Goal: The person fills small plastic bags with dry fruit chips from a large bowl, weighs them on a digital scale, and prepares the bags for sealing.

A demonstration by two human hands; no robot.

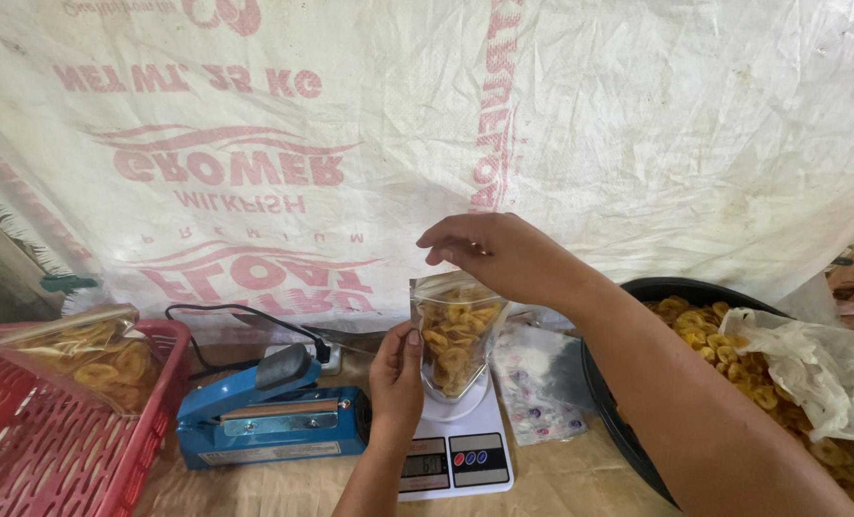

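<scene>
Upright, clear pouch [455, 340] of yellow chips on scale [460, 450], left hand [396, 378] pinching its edge, right hand [494, 251] curled above.

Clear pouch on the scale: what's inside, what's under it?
Yellow chips fill the clear pouch, held by the left hand and right hand. It stands on the white scale; the platform beneath is mostly covered.

Two bare, sleeveless forearms

A brown paper-covered bench [561, 483] carries a white digital scale [455, 450]. Just left of the scale sits a blue heat sealer [269, 416], farther left a red plastic basket [53, 431]; right of it, a black basin [618, 421].
</scene>
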